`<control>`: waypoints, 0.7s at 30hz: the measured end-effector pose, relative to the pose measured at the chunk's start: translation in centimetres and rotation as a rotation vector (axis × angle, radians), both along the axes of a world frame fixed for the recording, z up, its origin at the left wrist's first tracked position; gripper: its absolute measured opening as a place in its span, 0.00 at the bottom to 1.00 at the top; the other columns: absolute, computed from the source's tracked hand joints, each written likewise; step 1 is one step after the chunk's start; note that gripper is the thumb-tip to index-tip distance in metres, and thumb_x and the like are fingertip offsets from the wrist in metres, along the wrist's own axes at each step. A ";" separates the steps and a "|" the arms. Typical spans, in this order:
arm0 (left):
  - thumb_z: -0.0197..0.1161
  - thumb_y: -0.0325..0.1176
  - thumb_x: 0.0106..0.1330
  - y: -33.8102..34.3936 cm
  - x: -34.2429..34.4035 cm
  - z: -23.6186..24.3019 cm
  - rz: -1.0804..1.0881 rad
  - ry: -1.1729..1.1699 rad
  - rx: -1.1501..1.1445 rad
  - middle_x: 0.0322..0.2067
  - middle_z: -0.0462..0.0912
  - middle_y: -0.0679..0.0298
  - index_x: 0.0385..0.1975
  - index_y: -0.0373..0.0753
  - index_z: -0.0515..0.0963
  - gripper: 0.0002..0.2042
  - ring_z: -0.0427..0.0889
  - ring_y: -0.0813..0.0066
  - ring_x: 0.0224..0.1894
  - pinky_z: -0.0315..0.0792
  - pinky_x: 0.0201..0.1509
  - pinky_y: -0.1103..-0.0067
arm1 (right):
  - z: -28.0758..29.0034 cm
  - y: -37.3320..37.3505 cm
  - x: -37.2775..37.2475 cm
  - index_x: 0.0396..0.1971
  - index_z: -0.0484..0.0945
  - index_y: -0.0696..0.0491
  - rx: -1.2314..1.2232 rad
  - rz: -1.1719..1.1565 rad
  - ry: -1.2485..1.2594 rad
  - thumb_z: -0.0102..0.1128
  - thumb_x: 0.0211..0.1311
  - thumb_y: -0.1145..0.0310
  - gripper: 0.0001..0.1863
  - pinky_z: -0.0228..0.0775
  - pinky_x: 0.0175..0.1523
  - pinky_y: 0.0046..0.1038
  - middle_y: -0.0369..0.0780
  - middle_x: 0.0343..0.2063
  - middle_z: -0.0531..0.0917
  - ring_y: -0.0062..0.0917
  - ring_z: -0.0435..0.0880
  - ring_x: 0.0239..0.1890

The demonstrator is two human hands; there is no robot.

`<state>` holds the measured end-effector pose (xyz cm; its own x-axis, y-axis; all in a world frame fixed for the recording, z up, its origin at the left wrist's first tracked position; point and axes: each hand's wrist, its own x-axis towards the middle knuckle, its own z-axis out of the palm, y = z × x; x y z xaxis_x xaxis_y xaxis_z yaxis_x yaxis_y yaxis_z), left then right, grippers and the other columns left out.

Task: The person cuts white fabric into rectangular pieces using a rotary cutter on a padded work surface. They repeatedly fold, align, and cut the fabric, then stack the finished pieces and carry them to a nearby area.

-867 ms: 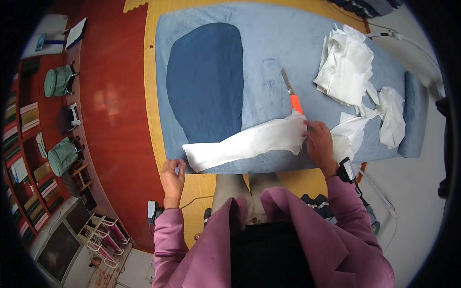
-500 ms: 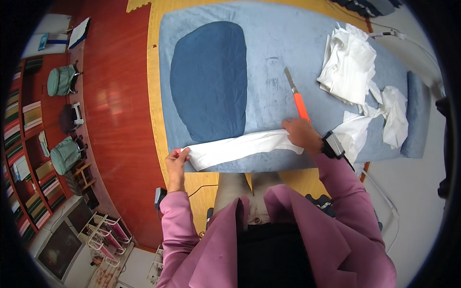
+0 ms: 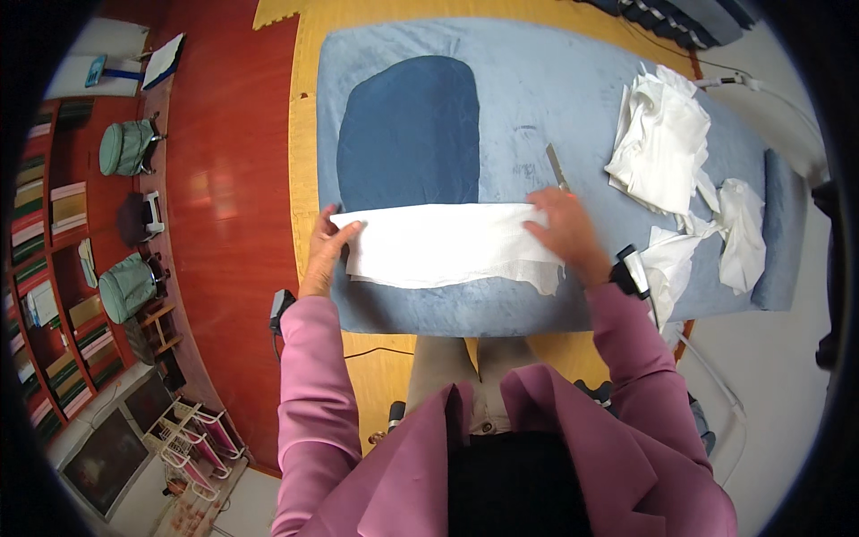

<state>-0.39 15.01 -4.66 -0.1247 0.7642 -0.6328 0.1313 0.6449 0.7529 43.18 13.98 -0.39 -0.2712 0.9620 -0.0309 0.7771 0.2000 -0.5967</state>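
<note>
A white cloth strip [image 3: 447,246] stretches sideways between my two hands, covering the near part of a dark blue rounded cushion or cover [image 3: 410,134]. With thumb and fingers, my left hand [image 3: 328,252] grips its upper left corner. The upper right corner is between the thumb and fingers of my right hand [image 3: 571,234]. Just beyond my right hand lies a utility knife, of which only the blade [image 3: 557,166] shows; its handle is hidden behind the hand. The cloth's lower edge hangs loose and uneven at the right.
A light blue padded table [image 3: 528,89] lies under everything. Crumpled white cloths [image 3: 660,143] form a heap at the far right, with more loose pieces [image 3: 741,233] nearer its edge. On the left stand green stools [image 3: 125,148] and a bookshelf [image 3: 58,224] beyond the red floor.
Both hands have moved away from me with the cloth, which now spreads wider and overlaps the dark blue piece. The knife's orange handle has become hidden behind my right hand.
</note>
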 end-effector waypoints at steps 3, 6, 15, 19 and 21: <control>0.78 0.37 0.53 -0.9 0.8 -0.5 -0.041 0.034 -0.052 0.45 0.82 0.56 0.60 0.30 0.71 0.35 0.80 0.70 0.49 0.72 0.55 0.76 | -2.0 -3.4 -6.9 0.51 0.78 0.56 -0.388 0.020 0.356 0.60 0.65 0.65 0.17 0.74 0.53 0.35 0.44 0.45 0.83 0.38 0.82 0.47; 0.75 0.29 0.55 -1.9 1.0 2.3 0.016 -0.034 -0.063 0.40 0.85 0.59 0.53 0.30 0.76 0.25 0.83 0.73 0.41 0.76 0.47 0.78 | -3.9 -4.1 -10.7 0.59 0.72 0.57 -0.280 -0.029 0.333 0.53 0.70 0.63 0.22 0.67 0.63 0.37 0.48 0.54 0.78 0.43 0.75 0.58; 0.74 0.30 0.60 -7.0 18.1 12.0 -0.074 -0.322 0.078 0.40 0.84 0.64 0.54 0.34 0.76 0.23 0.81 0.78 0.39 0.76 0.44 0.79 | 0.1 -6.7 -5.3 0.62 0.73 0.57 -0.828 -0.401 0.961 0.29 0.76 0.40 0.38 0.62 0.67 0.36 0.44 0.59 0.78 0.30 0.74 0.64; 0.71 0.36 0.65 -6.2 27.0 9.7 -0.236 -0.598 -0.083 0.38 0.84 0.60 0.61 0.31 0.70 0.28 0.78 0.79 0.33 0.73 0.37 0.81 | 1.5 -8.2 0.7 0.59 0.75 0.57 -0.786 -0.780 1.498 0.34 0.74 0.38 0.37 0.70 0.60 0.33 0.45 0.54 0.81 0.33 0.79 0.56; 0.68 0.35 0.66 -5.4 26.0 7.7 -0.503 -0.096 0.240 0.34 0.85 0.58 0.58 0.32 0.74 0.23 0.81 0.73 0.34 0.75 0.41 0.78 | 0.7 -8.1 3.3 0.58 0.75 0.57 -0.742 -0.856 1.361 0.43 0.73 0.42 0.33 0.72 0.58 0.34 0.45 0.53 0.81 0.33 0.80 0.54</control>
<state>25.61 9.65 3.06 0.3415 0.8385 -0.4246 0.3014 0.3302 0.8945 46.50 5.92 0.30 0.0502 0.7242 -0.6878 -0.5677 -0.5459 -0.6162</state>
